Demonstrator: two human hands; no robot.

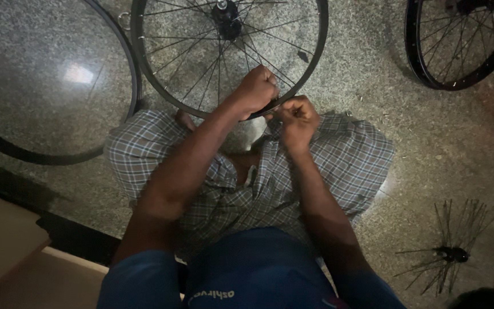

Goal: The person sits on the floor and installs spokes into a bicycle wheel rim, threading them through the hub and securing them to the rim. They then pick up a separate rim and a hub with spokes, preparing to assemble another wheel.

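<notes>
Head view shows our left hand (257, 88) clenched over the near edge of the spoked wheel rim (161, 86), which steadies it on the floor (430, 143) against our knees. Our right hand (297, 117) is pinched shut just beside it at the rim, on something too small to tell. A bare rim (134, 74) lies left, another wheel (415, 54) far right, a spoked hub (451, 253) near right.

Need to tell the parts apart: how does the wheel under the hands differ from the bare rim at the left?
The wheel has spokes and a hub; the bare rim has neither. Both hands, left hand and right hand, work at the wheel's near edge; the bare rim lies untouched. The wheel's edge overlaps the bare rim. Both are black hoops.
</notes>
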